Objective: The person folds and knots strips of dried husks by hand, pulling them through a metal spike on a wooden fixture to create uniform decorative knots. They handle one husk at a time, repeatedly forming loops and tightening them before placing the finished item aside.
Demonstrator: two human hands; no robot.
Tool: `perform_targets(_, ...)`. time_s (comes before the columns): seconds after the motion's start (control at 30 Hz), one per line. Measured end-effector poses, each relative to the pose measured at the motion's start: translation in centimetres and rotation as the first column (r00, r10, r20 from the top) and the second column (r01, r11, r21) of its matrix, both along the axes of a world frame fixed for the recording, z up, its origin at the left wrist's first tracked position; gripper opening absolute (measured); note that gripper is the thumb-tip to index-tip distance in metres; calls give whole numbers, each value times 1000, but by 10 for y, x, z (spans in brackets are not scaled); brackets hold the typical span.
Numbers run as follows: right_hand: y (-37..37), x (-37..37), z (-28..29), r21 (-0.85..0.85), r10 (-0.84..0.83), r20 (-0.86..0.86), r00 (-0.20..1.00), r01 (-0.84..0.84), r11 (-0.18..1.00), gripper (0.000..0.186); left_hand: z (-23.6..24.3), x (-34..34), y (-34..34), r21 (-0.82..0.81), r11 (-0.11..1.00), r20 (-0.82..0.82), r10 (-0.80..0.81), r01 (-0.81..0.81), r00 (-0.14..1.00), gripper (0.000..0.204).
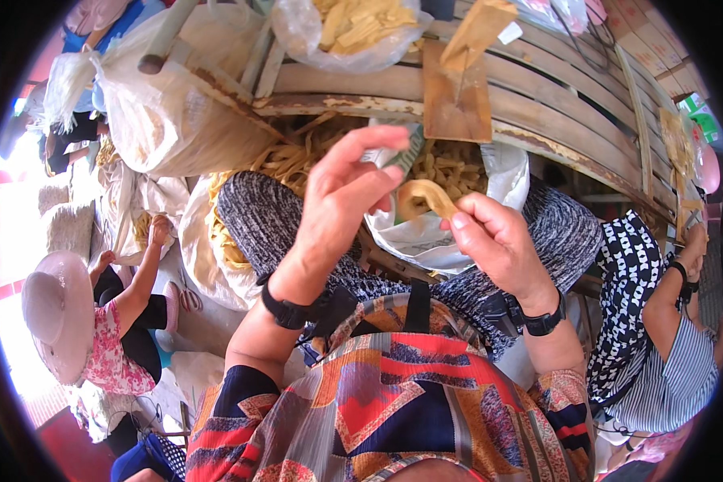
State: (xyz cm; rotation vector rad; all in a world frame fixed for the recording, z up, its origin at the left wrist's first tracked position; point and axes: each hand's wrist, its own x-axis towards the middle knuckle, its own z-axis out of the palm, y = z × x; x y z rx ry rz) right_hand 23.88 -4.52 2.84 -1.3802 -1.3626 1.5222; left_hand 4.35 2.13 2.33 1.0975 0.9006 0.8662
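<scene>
We pinch the yellowish strip (434, 194) in our right hand (498, 239), on our side of the slatted bench's front edge (349, 105) — its curled length running left above the white sack (426, 243), toward our left hand (347, 193), fingers parted.

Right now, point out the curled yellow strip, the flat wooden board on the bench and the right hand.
Curled yellow strip (435, 194), head view: upper bend of the curl.
Flat wooden board (456, 115), head view: its bare face.
Right hand (502, 247), head view: middle of the hand.

Gap over white sack (510, 173) between right hand (502, 245) and slatted bench (566, 100); wooden board (470, 108) overhangs; knees (257, 201) flank sack.
</scene>
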Motion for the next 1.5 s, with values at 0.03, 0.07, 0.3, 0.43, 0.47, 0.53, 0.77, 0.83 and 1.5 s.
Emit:
perform_targets(0.03,0,0,-1,11,-6,57,998,5,1000,21,5,-5,0,94,995,-94,-19,28,995,35)
perform_targets(0.07,2,0,-2,30,-13,111,994,10,999,21,9,-3,0,283,951,-135,-89,125,987,40)
perform_targets(0.3,18,22,6,-186,64,-183,981,-99,978,29,8,5,18,368,772,-482,-319,519,816,26)
perform_targets(0.43,23,31,4,-298,27,-173,985,-78,951,38,12,3,31,251,790,-540,-366,560,758,21)
perform_targets(0.47,23,33,1,-322,18,-196,980,-82,943,43,12,1,34,242,792,-566,-354,561,744,19)
perform_targets(0.53,25,30,-2,-289,51,-257,965,-128,949,45,7,-3,40,357,730,-611,-291,584,736,18)
perform_targets(0.77,38,31,-4,-156,156,-99,983,-170,973,47,7,-1,40,386,758,-568,-253,525,783,10)
perform_targets(0.83,41,25,-2,-77,234,97,967,-227,971,43,12,-2,35,272,818,-554,-298,507,778,10)
perform_targets(1.5,104,59,-46,288,-284,396,873,176,942,29,-34,56,108,244,948,-497,-60,206,866,17)
